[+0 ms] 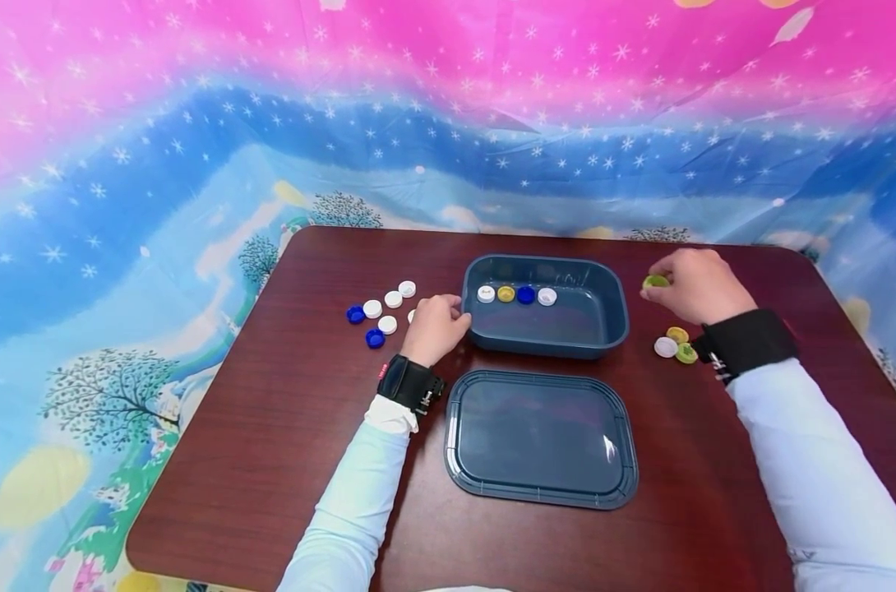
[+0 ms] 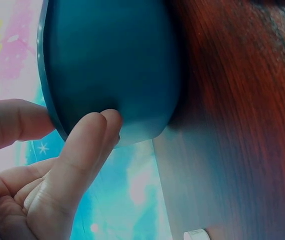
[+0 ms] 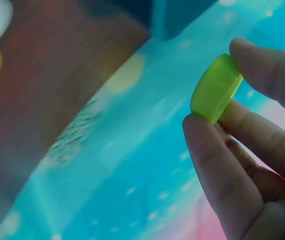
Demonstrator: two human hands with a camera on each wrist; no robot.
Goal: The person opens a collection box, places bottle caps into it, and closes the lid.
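A blue-grey plastic box [image 1: 584, 349] stands on the table with a row of several bottle caps inside: white [image 1: 486, 293], yellow [image 1: 505, 293], blue [image 1: 525, 295] and another white. My left hand [image 1: 435, 329] holds the box's left end, a finger at the rim and the thumb against the outer wall. To the right of the box, my right hand [image 1: 703, 286] pinches a green bottle cap [image 3: 216, 89] between thumb and fingertips, raised above the table. Below that hand lie a white cap [image 1: 666, 347], a yellow cap [image 1: 677, 335] and a green cap [image 1: 686, 353].
Left of the box, several white caps [image 1: 387, 325] and two blue caps [image 1: 375, 338] are spread out, one white cap partly behind my left hand. A flat blue-grey lid [image 1: 540, 436] lies in front of the box on the brown table [image 1: 270, 411]. A patterned cloth [image 1: 219, 164] hangs behind.
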